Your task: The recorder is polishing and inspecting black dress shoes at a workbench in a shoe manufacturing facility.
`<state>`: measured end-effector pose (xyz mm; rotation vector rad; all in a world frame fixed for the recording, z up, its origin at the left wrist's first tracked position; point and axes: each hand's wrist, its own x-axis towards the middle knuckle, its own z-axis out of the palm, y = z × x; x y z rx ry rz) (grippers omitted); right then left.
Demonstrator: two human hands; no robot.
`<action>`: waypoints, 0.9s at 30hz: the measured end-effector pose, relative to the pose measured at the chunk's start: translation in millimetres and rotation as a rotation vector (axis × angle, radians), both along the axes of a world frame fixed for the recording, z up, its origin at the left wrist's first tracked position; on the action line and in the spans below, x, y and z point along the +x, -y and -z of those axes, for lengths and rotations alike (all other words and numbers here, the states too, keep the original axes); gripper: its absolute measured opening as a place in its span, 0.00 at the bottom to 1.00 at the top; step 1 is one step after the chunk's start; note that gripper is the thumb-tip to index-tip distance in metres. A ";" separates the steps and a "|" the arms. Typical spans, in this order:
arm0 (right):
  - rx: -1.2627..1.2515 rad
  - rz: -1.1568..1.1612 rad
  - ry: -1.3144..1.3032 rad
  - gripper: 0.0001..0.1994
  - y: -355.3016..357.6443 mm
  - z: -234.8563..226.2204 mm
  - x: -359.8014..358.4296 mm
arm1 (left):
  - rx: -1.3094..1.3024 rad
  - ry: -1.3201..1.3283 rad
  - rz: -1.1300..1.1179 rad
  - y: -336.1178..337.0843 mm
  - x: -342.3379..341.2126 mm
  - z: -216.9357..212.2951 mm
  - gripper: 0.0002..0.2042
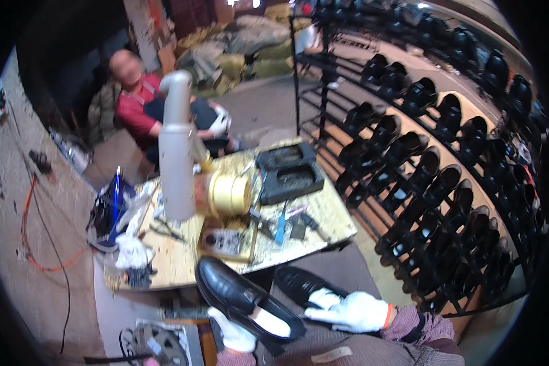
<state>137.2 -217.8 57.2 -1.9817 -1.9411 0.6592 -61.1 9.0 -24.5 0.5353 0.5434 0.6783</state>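
Two black leather loafers are held low in front of me, toes pointing away. My left hand (235, 334), in a white glove, is closed around the near left side of the left loafer (229, 290). A pale insole (270, 322) shows in that shoe's opening. The right loafer (296, 285) sits a little farther right, with my right hand (352, 312), also white-gloved, gripping it near its opening. Some of the right fingers are hidden by the shoe. The loafers are close together, and the left one partly covers the space between them.
Ahead is a wooden worktable (180, 268) with a machine with a yellow drum (230, 192), a black tray (290, 174), pliers (166, 230) and a blue-handled tool (281, 226). A rack of black shoes (424, 171) fills the right. A seated person (143, 113) is beyond the table.
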 end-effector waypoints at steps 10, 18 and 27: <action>0.434 0.355 0.104 0.31 -14.9 -0.5 1.9 | 0.113 0.048 -0.174 -107.7 9.7 -11.2 0.52; 0.046 0.462 0.153 0.40 -13.9 22.2 3.1 | 0.183 0.032 -0.158 -143.8 40.4 -29.4 0.49; 0.038 0.508 0.035 0.41 -13.0 42.8 8.4 | -0.036 0.175 -0.086 -160.5 33.6 -12.7 0.58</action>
